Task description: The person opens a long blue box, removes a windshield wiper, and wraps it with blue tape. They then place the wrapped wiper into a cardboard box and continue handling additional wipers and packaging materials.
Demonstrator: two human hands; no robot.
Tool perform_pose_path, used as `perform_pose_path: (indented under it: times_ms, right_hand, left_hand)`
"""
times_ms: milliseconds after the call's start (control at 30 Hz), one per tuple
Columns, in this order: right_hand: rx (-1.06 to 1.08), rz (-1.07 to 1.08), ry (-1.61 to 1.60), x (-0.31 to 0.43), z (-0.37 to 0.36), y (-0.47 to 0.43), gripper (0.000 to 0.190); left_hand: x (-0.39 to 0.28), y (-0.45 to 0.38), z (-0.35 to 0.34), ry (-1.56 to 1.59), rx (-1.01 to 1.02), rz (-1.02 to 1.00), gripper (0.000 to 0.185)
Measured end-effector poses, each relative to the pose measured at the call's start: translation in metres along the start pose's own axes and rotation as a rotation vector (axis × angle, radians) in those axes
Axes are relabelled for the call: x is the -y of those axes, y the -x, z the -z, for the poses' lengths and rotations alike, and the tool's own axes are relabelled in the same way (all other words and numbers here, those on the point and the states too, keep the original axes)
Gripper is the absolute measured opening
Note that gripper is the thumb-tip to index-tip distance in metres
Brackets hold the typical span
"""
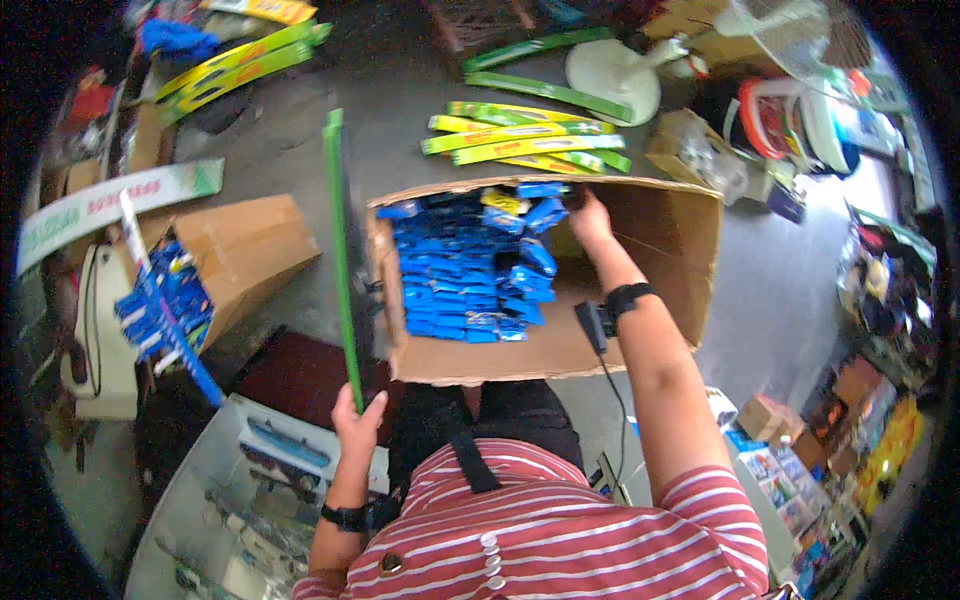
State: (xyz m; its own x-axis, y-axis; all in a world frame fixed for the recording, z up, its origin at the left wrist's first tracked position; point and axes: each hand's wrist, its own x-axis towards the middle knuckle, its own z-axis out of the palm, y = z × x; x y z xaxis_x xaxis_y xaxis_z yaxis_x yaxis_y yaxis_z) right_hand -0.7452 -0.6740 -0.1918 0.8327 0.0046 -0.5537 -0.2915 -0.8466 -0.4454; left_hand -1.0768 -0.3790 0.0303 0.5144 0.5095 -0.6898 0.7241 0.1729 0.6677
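My left hand [358, 420] grips the lower end of a long, narrow green box [341, 262], which stands out away from me at the left of the cardboard box. Over the far inner side of the open cardboard box [510, 367] reaches my right hand [590, 217]; its fingertips are at something dark that I cannot make out, beside the blue packets. Rows of small blue packets [442, 285] fill the left part of this box, with some lying loose on their right side. A yellow packet [504, 201] lies among them near the far wall.
Several long yellow-green boxes [525, 142] lie beyond the cardboard box, near a white fan base [611, 79]. More long boxes [240, 71] are at the upper left. A smaller cardboard box [244, 247] with blue packets stands left; a glass display case [225, 480] is at lower left.
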Motion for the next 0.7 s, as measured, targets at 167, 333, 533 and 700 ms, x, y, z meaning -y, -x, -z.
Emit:
perform_pose_path:
  times_ms: [167, 333, 533, 700]
  right_hand:
    - [-0.011, 0.055, -0.289, -0.03, -0.006, 0.01, 0.075]
    - [-0.189, 0.217, -0.364, -0.011, 0.022, 0.077, 0.04]
    - [0.456, 0.369, -0.828, 0.074, 0.009, 0.254, 0.061]
    - [0.137, -0.045, -1.314, 0.115, 0.026, 0.264, 0.05]
  left_hand:
    - [0.013, -0.002, 0.008, -0.05, -0.023, -0.042, 0.016]
    - [0.001, -0.001, -0.003, -0.216, -0.031, -0.172, 0.019]
    - [-0.04, -0.005, -0.072, -0.352, 0.158, -0.434, 0.029]
    - [-0.056, 0.008, -0.17, -0.322, 0.366, -0.55, 0.038]
